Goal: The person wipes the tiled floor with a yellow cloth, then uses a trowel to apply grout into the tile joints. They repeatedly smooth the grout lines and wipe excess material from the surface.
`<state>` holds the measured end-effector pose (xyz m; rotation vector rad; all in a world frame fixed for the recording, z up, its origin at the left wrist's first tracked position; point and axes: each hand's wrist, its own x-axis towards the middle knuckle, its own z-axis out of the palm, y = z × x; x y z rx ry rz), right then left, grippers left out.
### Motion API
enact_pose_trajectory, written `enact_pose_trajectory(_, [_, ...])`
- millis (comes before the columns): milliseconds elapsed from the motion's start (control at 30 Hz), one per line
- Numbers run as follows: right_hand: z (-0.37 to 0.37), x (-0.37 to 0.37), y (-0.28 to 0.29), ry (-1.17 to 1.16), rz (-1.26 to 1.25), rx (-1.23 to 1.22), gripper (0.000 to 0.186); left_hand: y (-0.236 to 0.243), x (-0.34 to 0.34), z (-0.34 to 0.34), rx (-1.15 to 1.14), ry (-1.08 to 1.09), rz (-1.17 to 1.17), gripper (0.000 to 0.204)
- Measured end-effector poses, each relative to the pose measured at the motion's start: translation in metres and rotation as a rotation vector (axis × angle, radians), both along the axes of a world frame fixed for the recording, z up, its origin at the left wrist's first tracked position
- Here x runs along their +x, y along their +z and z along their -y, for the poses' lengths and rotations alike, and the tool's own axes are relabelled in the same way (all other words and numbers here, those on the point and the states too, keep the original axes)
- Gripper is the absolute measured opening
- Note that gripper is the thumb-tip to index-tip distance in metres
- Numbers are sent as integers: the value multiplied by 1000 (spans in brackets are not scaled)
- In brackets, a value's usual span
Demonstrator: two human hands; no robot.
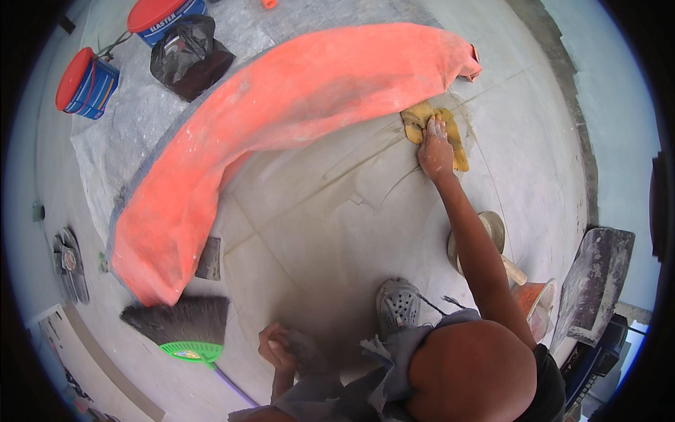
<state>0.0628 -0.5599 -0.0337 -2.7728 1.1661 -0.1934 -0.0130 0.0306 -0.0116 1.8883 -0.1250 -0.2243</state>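
My right hand [437,149] reaches far forward and presses a dusty yellow cloth [458,144] onto the pale tiled floor [316,211]. Its fingers lie together on the cloth, close to the right end of a long pinkish-orange sheet [330,84]. Down at the lower middle, my left hand [278,346] is close to my body with its fingers curled. Whatever those fingers may hold is hidden beside a blurred grey shape. Between the hands, a grey clog [397,306] is on my foot, and a bare knee shows through torn grey trousers.
A green-and-black broom [183,327] lies at left, near a small dark plate [209,259]. Two red-lidded blue buckets [98,88] and a black bag [190,56] stand far left. Beside my right forearm are a round metal pan [492,232], an orange bucket [534,299] and a dusty board [598,281].
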Motion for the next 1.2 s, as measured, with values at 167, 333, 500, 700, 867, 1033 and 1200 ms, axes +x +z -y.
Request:
enact_pose_trajectory(167, [-5, -6, 6, 23, 6, -9, 55, 5, 4, 0, 39, -21, -31, 68])
enact_pose_trajectory(333, [46, 1, -6, 44, 58, 25, 57, 11, 9, -2, 43, 46, -93, 77])
enact_pose_trajectory(500, [99, 8, -10, -64, 46, -6, 57, 8, 9, 3, -31, 84, -133, 82])
enact_pose_trajectory(700, [37, 11, -2, -20, -68, 47, 53, 14, 12, 4, -52, 57, -111, 78])
enact_pose_trajectory(867, [-52, 13, 5, 92, 64, 120, 53, 14, 12, 3, -65, 25, -88, 76])
enact_pose_trajectory(1033, [-127, 15, 8, 239, 22, 96, 52, 11, 12, 4, -85, 16, -84, 76])
enact_pose_trajectory(1200, [-216, 11, 8, 474, 51, 154, 49, 7, 11, 1, -95, 33, -83, 77])
